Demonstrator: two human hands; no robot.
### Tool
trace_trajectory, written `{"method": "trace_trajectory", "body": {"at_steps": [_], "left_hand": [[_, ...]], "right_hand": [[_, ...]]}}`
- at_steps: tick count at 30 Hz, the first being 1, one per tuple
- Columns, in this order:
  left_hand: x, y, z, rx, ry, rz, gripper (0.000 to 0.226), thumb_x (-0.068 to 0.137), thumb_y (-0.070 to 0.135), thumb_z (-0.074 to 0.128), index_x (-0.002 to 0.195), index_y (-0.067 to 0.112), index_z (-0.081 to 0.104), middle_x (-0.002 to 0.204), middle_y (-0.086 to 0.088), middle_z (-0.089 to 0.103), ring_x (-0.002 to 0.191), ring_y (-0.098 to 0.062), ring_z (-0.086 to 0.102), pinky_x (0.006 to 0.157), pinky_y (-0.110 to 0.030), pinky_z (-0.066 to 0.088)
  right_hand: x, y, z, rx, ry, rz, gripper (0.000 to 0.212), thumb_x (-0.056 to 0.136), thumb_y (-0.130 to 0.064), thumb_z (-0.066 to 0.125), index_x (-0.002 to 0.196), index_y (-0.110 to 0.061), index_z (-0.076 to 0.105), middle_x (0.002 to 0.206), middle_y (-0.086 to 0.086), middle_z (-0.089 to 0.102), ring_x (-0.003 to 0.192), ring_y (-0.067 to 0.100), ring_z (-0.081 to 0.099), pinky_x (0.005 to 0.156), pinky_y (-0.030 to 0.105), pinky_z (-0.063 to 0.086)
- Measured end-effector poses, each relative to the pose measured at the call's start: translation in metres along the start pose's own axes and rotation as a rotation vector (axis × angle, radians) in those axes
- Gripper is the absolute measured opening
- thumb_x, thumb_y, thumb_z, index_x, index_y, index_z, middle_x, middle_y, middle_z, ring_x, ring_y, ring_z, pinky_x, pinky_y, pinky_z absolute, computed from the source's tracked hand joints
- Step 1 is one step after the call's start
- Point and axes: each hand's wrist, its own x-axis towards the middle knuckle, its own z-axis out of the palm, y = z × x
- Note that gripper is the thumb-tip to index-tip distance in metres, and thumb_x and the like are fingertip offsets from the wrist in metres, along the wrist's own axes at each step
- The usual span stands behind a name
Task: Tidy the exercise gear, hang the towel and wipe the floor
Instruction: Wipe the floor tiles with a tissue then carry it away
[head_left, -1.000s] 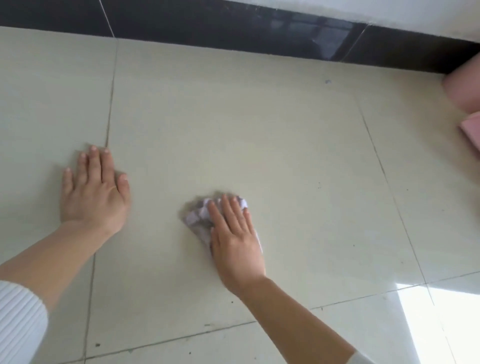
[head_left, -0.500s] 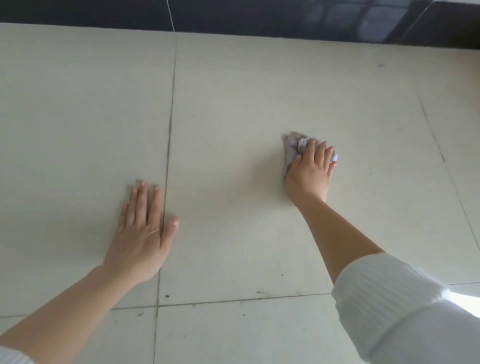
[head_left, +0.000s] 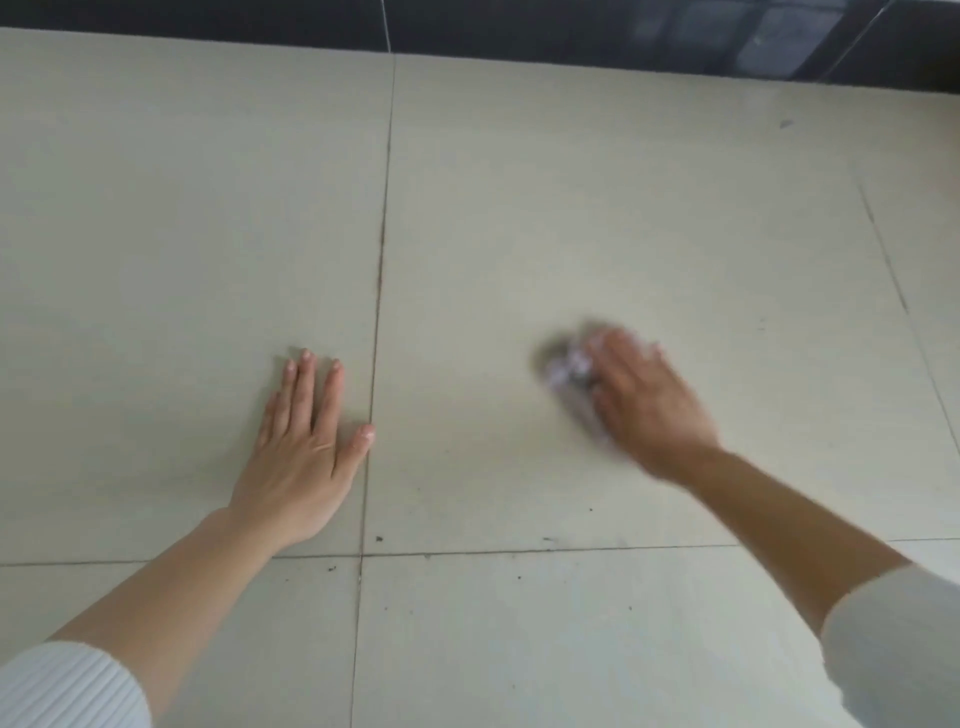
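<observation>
Visibly blurred, right hand (head_left: 649, 410) presses crumpled cloth (head_left: 566, 370) onto smooth floor (head_left: 571, 208).

The pale tiled floor (head_left: 519, 208) is bearing the left hand (head_left: 301, 457) lying flat just left of a grout line, a blurred crumpled cloth (head_left: 569, 371) lying under the right hand (head_left: 644, 405) farther right, and dark specks (head_left: 379, 539) sitting along the near joint.

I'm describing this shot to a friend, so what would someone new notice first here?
The blurred right hand at centre right, pressing a crumpled cloth on the pale tiled floor. Then the left hand, flat on the tile beside a dark grout line.
</observation>
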Motion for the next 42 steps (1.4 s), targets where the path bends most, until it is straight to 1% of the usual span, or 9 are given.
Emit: {"method": "trace_trajectory", "body": {"at_steps": [3, 5, 12, 17, 23, 26, 32, 36, 42], "left_hand": [[-0.015, -0.006, 0.004, 0.017, 0.003, -0.038, 0.081, 0.081, 0.066, -0.004, 0.147, 0.021, -0.022, 0.150, -0.001, -0.036, 0.139, -0.013, -0.033, 0.113, -0.027, -0.018], [-0.018, -0.010, 0.005, 0.020, -0.019, -0.019, 0.082, 0.081, 0.066, -0.004, 0.145, 0.019, -0.023, 0.148, 0.000, -0.037, 0.138, -0.013, -0.034, 0.113, -0.028, -0.017], [-0.014, -0.018, -0.001, -0.069, -0.097, 0.035, 0.084, 0.076, 0.063, -0.004, 0.146, 0.020, -0.024, 0.143, 0.008, -0.044, 0.132, -0.004, -0.042, 0.111, -0.025, -0.022], [-0.015, -0.014, -0.001, -0.032, -0.100, 0.012, 0.085, 0.076, 0.065, -0.005, 0.146, 0.022, -0.023, 0.147, 0.003, -0.040, 0.133, -0.009, -0.042, 0.114, -0.031, -0.018], [-0.040, -0.004, 0.010, 0.030, -0.136, 0.058, 0.083, 0.076, 0.066, -0.009, 0.137, 0.016, -0.034, 0.144, -0.001, -0.044, 0.134, -0.015, -0.041, 0.112, -0.033, -0.020], [-0.049, -0.001, 0.016, 0.049, -0.148, 0.072, 0.081, 0.076, 0.064, -0.011, 0.135, 0.015, -0.035, 0.145, -0.003, -0.043, 0.134, -0.016, -0.041, 0.112, -0.034, -0.020], [-0.054, 0.005, 0.020, 0.060, -0.091, 0.054, 0.080, 0.085, 0.056, -0.003, 0.147, 0.009, -0.019, 0.150, -0.007, -0.035, 0.140, -0.020, -0.032, 0.116, -0.036, -0.015], [-0.070, 0.017, 0.034, 0.069, -0.056, 0.093, 0.089, 0.079, 0.060, -0.007, 0.148, 0.003, -0.011, 0.146, -0.004, -0.033, 0.140, -0.018, -0.027, 0.115, -0.034, -0.013], [-0.083, 0.027, 0.040, 0.091, -0.070, 0.072, 0.082, 0.086, 0.058, -0.001, 0.147, 0.006, -0.016, 0.152, -0.007, -0.030, 0.143, -0.021, -0.026, 0.116, -0.035, -0.012]], "right_hand": [[0.041, 0.013, -0.007, 0.142, 0.031, 0.656, 0.055, 0.100, -0.028, 0.024, 0.151, -0.011, 0.017, 0.159, 0.015, 0.014, 0.147, 0.029, 0.007, 0.120, 0.042, 0.004], [0.071, -0.016, -0.004, 0.183, 0.029, 0.776, 0.055, 0.100, -0.024, 0.027, 0.151, -0.006, 0.015, 0.158, 0.019, 0.011, 0.147, 0.032, 0.003, 0.119, 0.041, -0.002], [0.018, -0.175, 0.024, 0.152, -0.044, -0.170, 0.058, 0.088, -0.017, 0.055, 0.143, -0.006, 0.040, 0.146, 0.018, 0.042, 0.139, 0.033, 0.033, 0.116, 0.048, 0.023], [-0.030, -0.127, 0.012, 0.028, -0.196, -0.694, 0.056, 0.092, -0.024, 0.052, 0.145, -0.012, 0.038, 0.150, 0.009, 0.039, 0.142, 0.025, 0.031, 0.118, 0.040, 0.019], [-0.026, -0.013, -0.007, 0.121, -0.045, 0.562, 0.053, 0.102, -0.031, 0.022, 0.153, -0.019, 0.013, 0.160, 0.007, 0.015, 0.148, 0.024, 0.008, 0.120, 0.040, 0.010], [-0.023, -0.053, -0.002, 0.193, 0.048, 0.794, 0.053, 0.099, -0.018, 0.027, 0.150, -0.007, 0.018, 0.157, 0.015, 0.019, 0.146, 0.030, 0.010, 0.120, 0.040, 0.006], [-0.119, -0.183, 0.014, 0.159, -0.095, -0.068, 0.053, 0.093, -0.020, 0.040, 0.146, -0.011, 0.037, 0.151, 0.013, 0.036, 0.143, 0.029, 0.025, 0.116, 0.044, 0.024], [-0.168, -0.140, -0.001, -0.006, -0.284, -0.634, 0.052, 0.097, -0.023, 0.032, 0.149, -0.017, 0.031, 0.155, 0.007, 0.031, 0.145, 0.022, 0.021, 0.118, 0.037, 0.017], [-0.172, -0.031, -0.022, 0.163, -0.170, 0.840, 0.058, 0.102, -0.036, 0.018, 0.153, -0.013, 0.003, 0.161, 0.011, 0.003, 0.148, 0.025, -0.001, 0.120, 0.040, 0.006]]}}
